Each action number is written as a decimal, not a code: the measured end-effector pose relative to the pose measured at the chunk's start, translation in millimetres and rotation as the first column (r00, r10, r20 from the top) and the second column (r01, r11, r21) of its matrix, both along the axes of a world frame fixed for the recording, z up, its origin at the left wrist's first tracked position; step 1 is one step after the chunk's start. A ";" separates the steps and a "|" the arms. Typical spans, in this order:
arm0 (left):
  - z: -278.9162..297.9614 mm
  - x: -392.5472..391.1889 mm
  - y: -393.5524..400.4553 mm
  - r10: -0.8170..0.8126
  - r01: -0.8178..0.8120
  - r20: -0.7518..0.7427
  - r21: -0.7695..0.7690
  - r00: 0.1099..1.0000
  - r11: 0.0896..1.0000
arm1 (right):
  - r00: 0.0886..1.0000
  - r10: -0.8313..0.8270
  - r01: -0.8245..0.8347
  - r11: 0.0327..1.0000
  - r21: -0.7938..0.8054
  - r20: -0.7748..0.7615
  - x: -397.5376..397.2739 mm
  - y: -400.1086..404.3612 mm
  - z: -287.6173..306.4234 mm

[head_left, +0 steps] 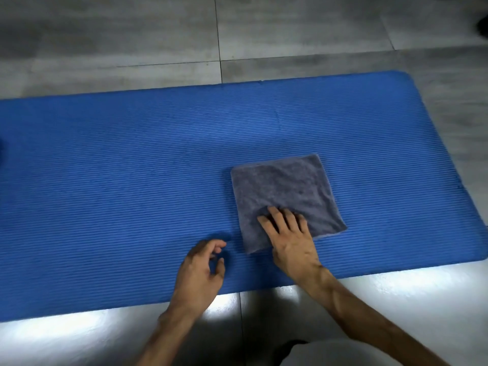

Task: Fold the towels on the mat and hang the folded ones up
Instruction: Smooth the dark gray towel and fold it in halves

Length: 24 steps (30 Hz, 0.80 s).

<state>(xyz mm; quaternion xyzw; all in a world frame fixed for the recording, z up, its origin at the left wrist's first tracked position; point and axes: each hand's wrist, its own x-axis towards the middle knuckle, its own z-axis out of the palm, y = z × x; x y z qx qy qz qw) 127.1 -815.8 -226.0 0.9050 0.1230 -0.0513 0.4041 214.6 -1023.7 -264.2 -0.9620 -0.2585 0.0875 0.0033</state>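
A grey towel (285, 191) lies folded into a flat square on the blue ribbed mat (132, 167), right of the middle and close to the near edge. My right hand (290, 241) rests on the towel's near part with straight, spread fingers pressing it down. My left hand (202, 268) hovers over the mat just left of the towel's near corner, its fingers loosely curled and holding nothing. No hanging rail or other towel shows in the head view.
The mat lies on grey floor tiles (290, 35) with bright light glare along its near edge (79, 328). A dark blue shape (2, 151) is cut off at the left border. Dark objects (482, 26) sit at the top right corner.
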 end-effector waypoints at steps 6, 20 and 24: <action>-1.8 27.0 -30.3 -0.428 0.343 0.091 0.461 0.899 0.819 | 0.966 -0.180 0.191 0.981 -0.042 0.185 5.3 -57.3 12.3; 77.2 45.7 -4.7 -0.270 0.288 0.104 -0.247 0.957 0.925 | 0.970 -0.110 0.211 0.823 0.528 -0.216 44.0 -90.7 141.6; 100.0 73.5 6.7 0.041 -0.033 0.002 -0.571 0.999 0.820 | 0.855 -0.075 0.404 0.716 0.569 -0.512 80.3 -66.8 165.9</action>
